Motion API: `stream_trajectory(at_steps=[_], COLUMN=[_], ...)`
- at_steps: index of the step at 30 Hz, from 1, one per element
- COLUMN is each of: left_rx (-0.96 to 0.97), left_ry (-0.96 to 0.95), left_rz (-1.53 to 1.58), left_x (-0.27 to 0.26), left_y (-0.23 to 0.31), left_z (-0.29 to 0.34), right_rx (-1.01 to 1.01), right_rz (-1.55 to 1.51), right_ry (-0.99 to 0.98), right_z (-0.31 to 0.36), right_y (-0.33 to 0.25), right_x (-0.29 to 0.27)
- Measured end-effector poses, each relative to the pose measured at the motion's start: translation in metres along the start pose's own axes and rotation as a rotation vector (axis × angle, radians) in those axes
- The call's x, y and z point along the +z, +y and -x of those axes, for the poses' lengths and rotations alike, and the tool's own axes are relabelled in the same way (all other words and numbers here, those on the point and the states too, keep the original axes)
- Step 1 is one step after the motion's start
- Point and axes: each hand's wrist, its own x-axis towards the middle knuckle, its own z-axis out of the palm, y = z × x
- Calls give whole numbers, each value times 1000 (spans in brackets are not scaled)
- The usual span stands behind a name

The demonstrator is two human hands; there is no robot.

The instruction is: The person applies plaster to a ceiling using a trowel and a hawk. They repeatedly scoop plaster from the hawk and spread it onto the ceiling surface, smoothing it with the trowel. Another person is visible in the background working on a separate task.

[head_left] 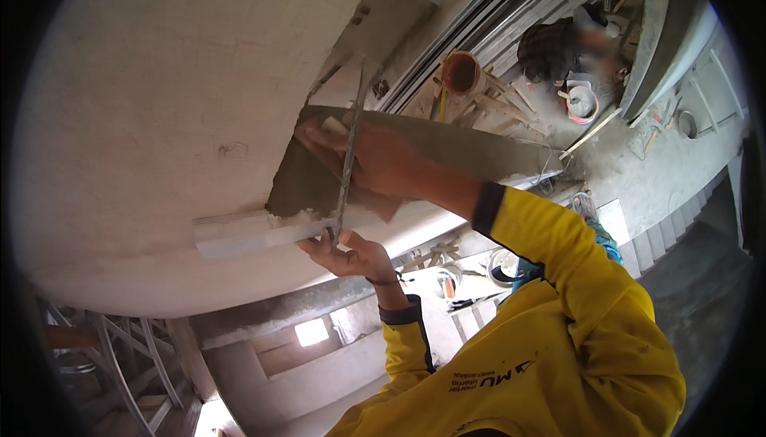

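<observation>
Your right hand (373, 152), 11 o'clock of centre, is gripping a flat reddish tool (384, 205) against grey mortar (297, 185), behind a thin rod (349, 154). Your left hand (355, 256), 7 o'clock, is touching the rod's lower end, fingers curled narrow; can't tell if gripping. Pale board (247, 233) is sitting at that hand's 9 o'clock.

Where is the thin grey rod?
Left of the head view's centre, the rod crosses in front of the right hand, ending beside the left hand.
</observation>
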Motion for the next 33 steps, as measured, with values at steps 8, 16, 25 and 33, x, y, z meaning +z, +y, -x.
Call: stream_trajectory(at_steps=[8, 16, 25, 33], left_rx=[68, 136, 49, 94], left_ry=[1, 109, 125, 105], left_rz=[-28, -121, -86, -32], left_x=[7, 6, 0, 11], left_y=[-4, -18, -13, -18], left_z=[-5, -6, -12, -14], right_rx=[-51, -2, -184, 573], right_rz=[225, 114, 223, 387], right_ry=[106, 24, -39, -109], right_z=[7, 28, 55, 212], right_y=[4, -3, -16, 132], right_x=[-21, -41, -38, -61])
